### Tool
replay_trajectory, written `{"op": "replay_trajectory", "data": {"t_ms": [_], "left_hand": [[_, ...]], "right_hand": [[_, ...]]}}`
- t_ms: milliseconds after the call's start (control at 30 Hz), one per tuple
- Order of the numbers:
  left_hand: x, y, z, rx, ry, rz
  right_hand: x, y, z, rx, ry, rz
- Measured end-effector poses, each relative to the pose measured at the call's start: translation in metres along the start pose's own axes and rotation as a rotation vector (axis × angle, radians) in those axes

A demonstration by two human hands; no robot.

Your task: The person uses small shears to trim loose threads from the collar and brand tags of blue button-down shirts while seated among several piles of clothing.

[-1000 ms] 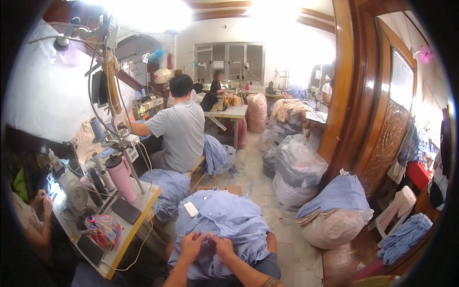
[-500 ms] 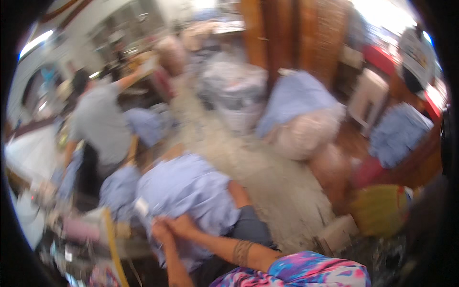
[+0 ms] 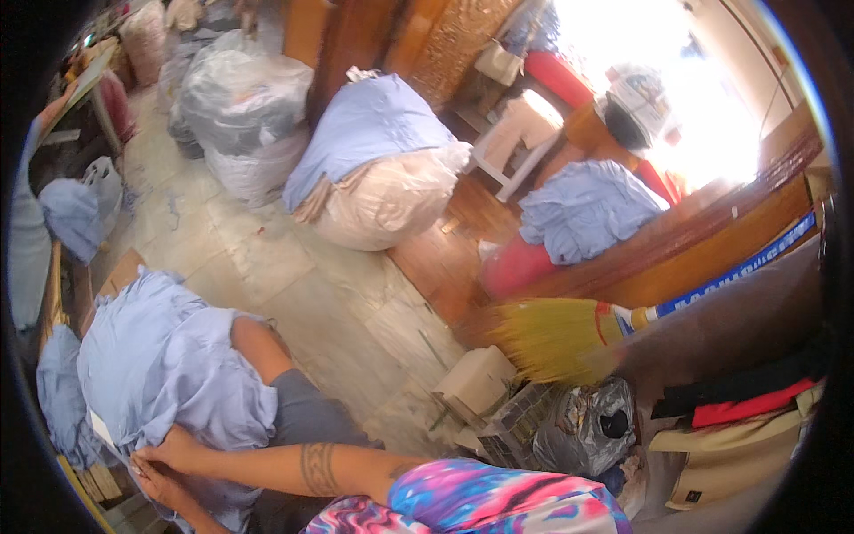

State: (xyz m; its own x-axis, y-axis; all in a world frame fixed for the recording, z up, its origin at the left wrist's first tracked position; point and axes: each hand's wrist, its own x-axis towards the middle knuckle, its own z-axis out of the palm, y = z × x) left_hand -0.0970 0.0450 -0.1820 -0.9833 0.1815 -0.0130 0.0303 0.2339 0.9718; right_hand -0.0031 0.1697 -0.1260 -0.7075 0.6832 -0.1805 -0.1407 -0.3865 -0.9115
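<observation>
Light-blue cloth (image 3: 178, 347) lies bunched over my lap, with part of it hanging past my knees. At its near-left edge my right hand (image 3: 182, 449) pinches a bit of the cloth, its tattooed forearm reaching in from the right. Just below, my left hand (image 3: 160, 487) is closed as well, its fingertips meeting those of the right hand. What exactly lies between the fingertips is too small to make out. A pale flat piece (image 3: 100, 429) shows at the cloth's edge, just above the hands.
More blue cloth (image 3: 62, 392) hangs at the left. Across the tiled floor (image 3: 258, 267) stand filled plastic sacks (image 3: 245, 98) and a cloth-topped sack (image 3: 391, 209). To the right are a white stool (image 3: 511, 142), a blue pile (image 3: 587, 209), a yellow broom (image 3: 556, 334) and a silver bag (image 3: 587, 427).
My view has swung to the right, so the lap, cloth and hands appear farther left. The person in grey has mostly left the picture. My hands stay together at the cloth's edge.
</observation>
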Motion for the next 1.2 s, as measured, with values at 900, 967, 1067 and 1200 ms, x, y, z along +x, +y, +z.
{"op": "replay_trajectory", "data": {"t_ms": [900,967,1067,1200], "left_hand": [[-0.027,0.104,0.01,-0.452,-0.154,-0.08],[-0.029,0.109,0.004,-0.65,-0.199,-0.243],[-0.031,0.12,0.007,-0.768,-0.193,-0.357],[-0.039,0.149,0.006,-0.55,-0.227,-0.286]], "right_hand": [[0.01,-0.05,0.001,0.046,-0.14,0.467],[0.01,-0.051,0.005,0.064,-0.141,0.474],[0.011,-0.048,0.004,0.159,-0.148,0.532],[0.015,-0.066,-0.016,0.342,-0.275,0.646]]}}
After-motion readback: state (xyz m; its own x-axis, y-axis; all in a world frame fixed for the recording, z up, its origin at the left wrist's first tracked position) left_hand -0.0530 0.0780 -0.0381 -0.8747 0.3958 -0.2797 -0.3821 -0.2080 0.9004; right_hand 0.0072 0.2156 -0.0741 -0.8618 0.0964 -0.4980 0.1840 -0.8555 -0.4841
